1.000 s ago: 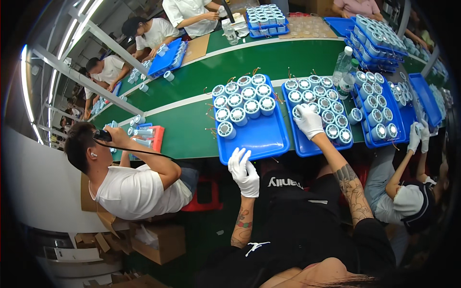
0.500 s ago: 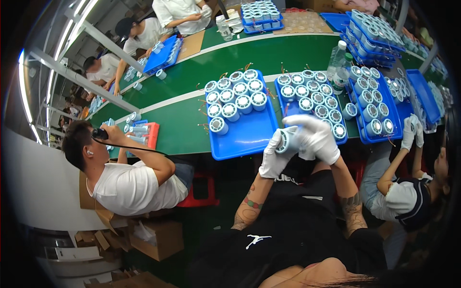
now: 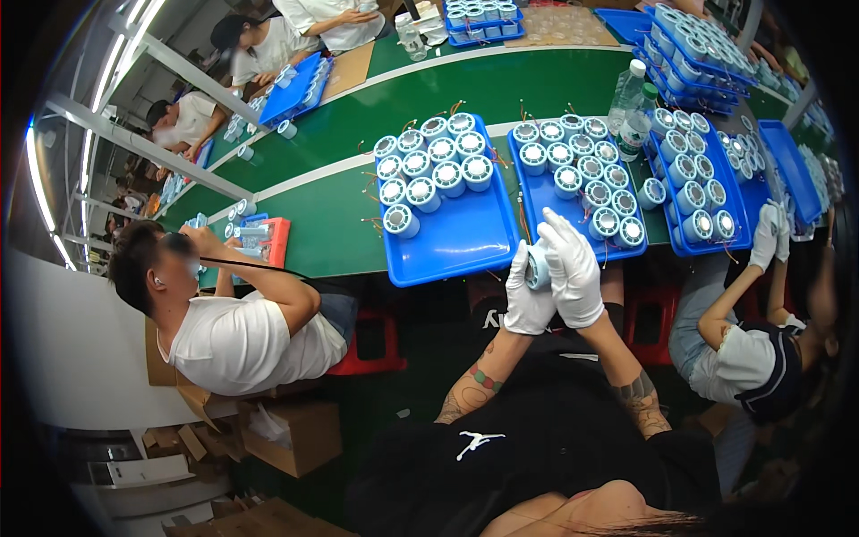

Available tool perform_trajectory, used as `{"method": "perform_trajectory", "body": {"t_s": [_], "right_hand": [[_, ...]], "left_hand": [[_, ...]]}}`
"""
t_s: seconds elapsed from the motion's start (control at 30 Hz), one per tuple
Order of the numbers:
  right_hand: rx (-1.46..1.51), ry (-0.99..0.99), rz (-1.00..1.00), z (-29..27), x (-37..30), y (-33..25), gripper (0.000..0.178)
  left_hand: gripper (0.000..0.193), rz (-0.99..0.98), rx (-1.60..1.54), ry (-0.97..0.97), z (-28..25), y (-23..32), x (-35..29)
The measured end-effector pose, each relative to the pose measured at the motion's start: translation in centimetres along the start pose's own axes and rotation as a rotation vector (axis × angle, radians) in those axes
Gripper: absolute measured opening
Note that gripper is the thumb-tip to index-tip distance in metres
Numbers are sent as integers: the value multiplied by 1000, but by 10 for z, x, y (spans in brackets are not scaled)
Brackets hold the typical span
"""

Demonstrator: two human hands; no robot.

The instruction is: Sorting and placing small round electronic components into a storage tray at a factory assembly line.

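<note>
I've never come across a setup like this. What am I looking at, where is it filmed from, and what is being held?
There is no machine here: a person works with two white-gloved hands. The view comes from a wide fisheye camera on that person's head, looking down, so straight edges bend toward the rim.

The left hand and right hand hold one light-blue cylinder between them, partly hidden by the gloves. Ahead is a green table with blue trays of similar cylinders; the left tray has a bare front area. Two clear bottles stand beyond the middle tray. A co-worker in a white shirt sits to the left.
</note>
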State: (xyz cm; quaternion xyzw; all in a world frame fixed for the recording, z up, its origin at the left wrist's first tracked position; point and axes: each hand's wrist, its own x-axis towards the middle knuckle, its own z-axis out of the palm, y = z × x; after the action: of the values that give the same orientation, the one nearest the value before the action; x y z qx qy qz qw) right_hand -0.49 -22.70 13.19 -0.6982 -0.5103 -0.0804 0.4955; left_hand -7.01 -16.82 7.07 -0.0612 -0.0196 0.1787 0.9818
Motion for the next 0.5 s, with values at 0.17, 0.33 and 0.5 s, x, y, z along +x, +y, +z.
{"method": "perform_trajectory", "body": {"t_s": [0.17,0.33,0.5], "right_hand": [[-198,-45,-143,1,0,-14,30],[-71,-141,26,1,13,-3,31],[-249,-42,-50,7,-2,-22,29]], "left_hand": [[39,253,371,147,9,-16,1],[43,93,135,2,-9,-3,1],[42,87,166,84,11,-1,0]]}}
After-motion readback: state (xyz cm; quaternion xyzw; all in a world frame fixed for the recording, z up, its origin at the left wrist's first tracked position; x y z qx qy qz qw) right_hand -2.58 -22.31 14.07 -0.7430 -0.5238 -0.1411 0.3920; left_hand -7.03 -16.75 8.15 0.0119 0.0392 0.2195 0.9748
